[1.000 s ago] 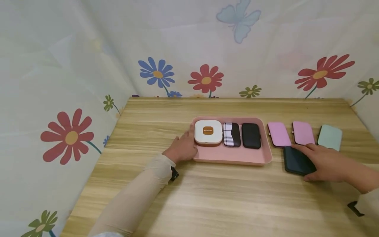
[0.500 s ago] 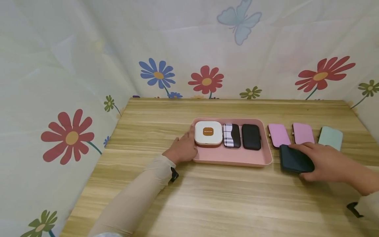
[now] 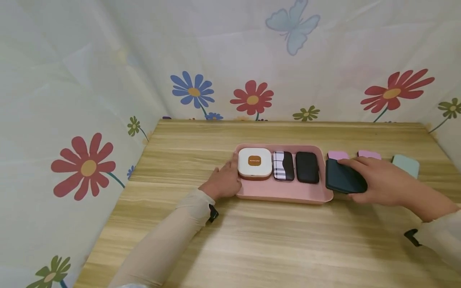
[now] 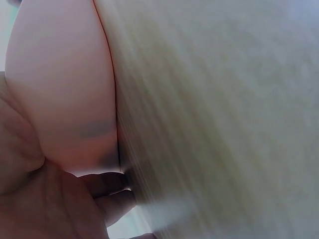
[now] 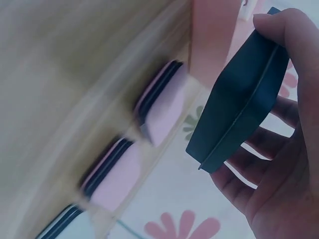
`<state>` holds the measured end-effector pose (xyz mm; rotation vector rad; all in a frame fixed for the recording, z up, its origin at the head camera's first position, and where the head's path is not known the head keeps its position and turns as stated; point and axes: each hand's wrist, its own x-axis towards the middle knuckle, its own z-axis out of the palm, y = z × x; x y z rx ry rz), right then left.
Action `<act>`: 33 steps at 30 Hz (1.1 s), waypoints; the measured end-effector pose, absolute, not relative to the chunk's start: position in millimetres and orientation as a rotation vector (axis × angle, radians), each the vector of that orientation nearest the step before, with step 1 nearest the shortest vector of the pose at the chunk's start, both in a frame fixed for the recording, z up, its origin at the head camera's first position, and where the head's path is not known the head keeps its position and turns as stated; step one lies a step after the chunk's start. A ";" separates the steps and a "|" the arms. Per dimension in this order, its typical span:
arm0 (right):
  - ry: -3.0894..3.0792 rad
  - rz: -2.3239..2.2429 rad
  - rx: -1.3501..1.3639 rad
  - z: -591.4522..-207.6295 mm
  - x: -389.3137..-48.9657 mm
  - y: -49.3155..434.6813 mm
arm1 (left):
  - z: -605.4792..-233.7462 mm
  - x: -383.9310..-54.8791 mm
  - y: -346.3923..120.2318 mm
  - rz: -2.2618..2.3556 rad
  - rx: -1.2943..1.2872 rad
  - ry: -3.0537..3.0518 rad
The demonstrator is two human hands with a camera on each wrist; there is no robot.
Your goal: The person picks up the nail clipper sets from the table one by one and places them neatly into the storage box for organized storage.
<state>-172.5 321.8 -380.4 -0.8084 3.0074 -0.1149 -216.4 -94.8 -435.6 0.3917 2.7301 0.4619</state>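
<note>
My right hand (image 3: 381, 184) holds a dark teal flat case (image 3: 343, 177) above the table, by the right end of the pink tray (image 3: 281, 196). In the right wrist view the thumb lies on one side of the dark teal flat case (image 5: 239, 99) and the fingers on the other; a seam runs along its edge. My left hand (image 3: 224, 182) touches the tray's left wall, its fingers lying along it. Inside the tray, a white box with a brown label (image 3: 254, 170), a plaid-and-black case (image 3: 283, 166) and a black case (image 3: 307, 167) sit in a row.
Right of the tray lie two pink cases (image 5: 167, 109), partly covered by my right hand in the head view, and a mint green case (image 3: 407, 165). The wood-grain table (image 3: 252, 244) meets a flower-printed cloth (image 3: 216, 52) at its back and left.
My right hand has lifted the dark teal flat case off the table and carried it left and away from me, to the tray's right end. The left hand stays at the tray.
</note>
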 end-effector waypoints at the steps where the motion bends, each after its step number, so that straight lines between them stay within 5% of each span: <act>1: 3.013 -0.115 -0.824 -379.0 -174.2 317.1 | -435.2 -215.7 -94.9 0.457 0.393 2.731; 33: 2.863 -0.076 -1.013 -359.5 -228.1 193.6 | -432.5 -216.8 -93.4 0.422 0.392 2.731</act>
